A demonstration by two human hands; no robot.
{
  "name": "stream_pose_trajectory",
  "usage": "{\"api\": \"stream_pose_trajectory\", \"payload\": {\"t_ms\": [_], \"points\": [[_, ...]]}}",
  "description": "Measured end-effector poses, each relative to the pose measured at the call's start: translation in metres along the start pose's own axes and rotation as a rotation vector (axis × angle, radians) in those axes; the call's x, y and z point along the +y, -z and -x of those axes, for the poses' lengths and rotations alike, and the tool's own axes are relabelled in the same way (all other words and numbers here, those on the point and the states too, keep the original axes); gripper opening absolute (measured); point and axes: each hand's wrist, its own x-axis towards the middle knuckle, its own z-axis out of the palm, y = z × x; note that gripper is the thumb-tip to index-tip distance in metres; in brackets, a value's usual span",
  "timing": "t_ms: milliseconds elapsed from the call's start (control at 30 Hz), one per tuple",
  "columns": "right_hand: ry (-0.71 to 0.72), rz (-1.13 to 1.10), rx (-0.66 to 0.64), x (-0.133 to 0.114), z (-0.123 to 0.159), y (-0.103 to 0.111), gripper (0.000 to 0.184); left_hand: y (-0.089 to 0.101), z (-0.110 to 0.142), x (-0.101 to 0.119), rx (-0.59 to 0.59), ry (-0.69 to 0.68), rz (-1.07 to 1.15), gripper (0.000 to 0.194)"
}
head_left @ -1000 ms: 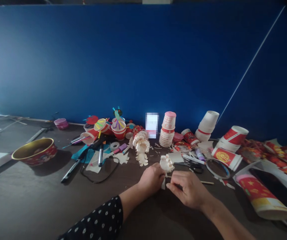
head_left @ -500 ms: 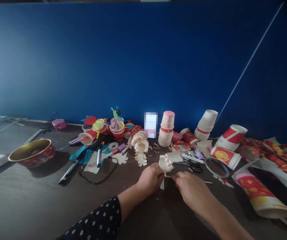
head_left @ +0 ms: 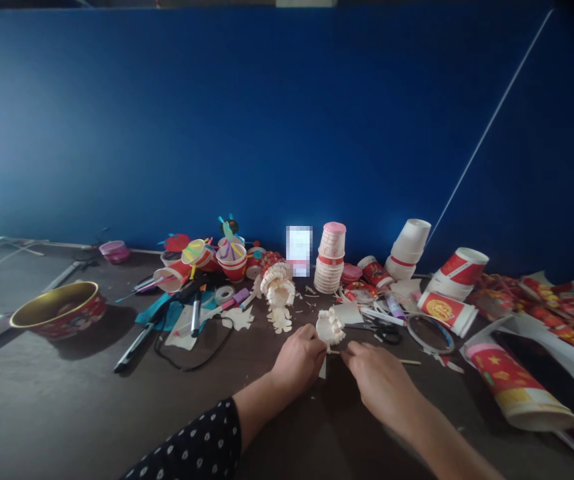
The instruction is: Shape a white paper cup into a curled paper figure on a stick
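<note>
Both of my hands are low over the middle of the dark table. Fingers closed, my left hand (head_left: 297,360) pinches the near edge of a white paper piece with curled strips (head_left: 330,327); its fingertips are partly hidden. A flat white strip (head_left: 323,369) sticks out below those fingers. My right hand (head_left: 374,367) is closed around a thin pale stick (head_left: 411,362), which lies crosswise and shows on both sides of the hand. The stick's left end reaches close to my left fingers, just below the curled paper.
Beyond my hands stand a larger curled paper figure (head_left: 277,293), a paper cup stack (head_left: 329,270) and white cups (head_left: 408,247). Black scissors (head_left: 389,333) lie at the right, near a tape roll (head_left: 431,333). A gold-rimmed bowl (head_left: 59,310) and a marker (head_left: 195,315) are leftward.
The whole view has shifted slightly, with the table things a little further left. My hands keep nearly the same pose at the curled paper and stick.
</note>
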Motion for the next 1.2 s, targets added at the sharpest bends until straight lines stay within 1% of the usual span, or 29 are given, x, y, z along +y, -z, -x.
{"api": "stream_pose_trajectory", "payload": {"t_ms": [100, 167, 267, 467, 567, 767, 867, 1033, 1200], "points": [[0.008, 0.009, 0.003, 0.000, 0.000, 0.000, 0.039, 0.001, 0.000, 0.000, 0.008, -0.037, -0.064, 0.020], [0.008, 0.016, 0.009, -0.001, 0.000, 0.000, 0.036, 0.001, 0.000, 0.000, 0.024, -0.067, -0.068, 0.017], [0.005, 0.010, 0.019, -0.001, 0.000, -0.001, 0.033, 0.000, 0.000, -0.001, 0.053, -0.083, -0.026, 0.016], [-0.005, 0.001, -0.014, -0.002, 0.000, 0.004, 0.034, -0.002, -0.001, -0.005, 0.119, -0.109, 0.104, 0.027], [-0.008, 0.000, -0.040, -0.003, 0.000, 0.008, 0.037, -0.004, 0.000, -0.006, 0.142, -0.110, 0.138, 0.025], [-0.009, 0.001, -0.049, -0.003, -0.001, 0.007, 0.037, -0.003, -0.002, -0.006, 0.122, -0.092, 0.176, 0.012], [-0.010, -0.003, -0.036, -0.002, -0.002, 0.004, 0.037, -0.001, -0.005, -0.005, 0.084, -0.058, 0.150, 0.013], [-0.010, 0.017, -0.011, -0.002, -0.004, -0.006, 0.034, -0.003, -0.007, -0.004, 0.009, -0.028, 0.030, 0.015], [-0.003, 0.033, 0.015, -0.002, -0.007, -0.013, 0.031, -0.007, -0.006, -0.005, -0.026, 0.042, -0.001, 0.012]]}}
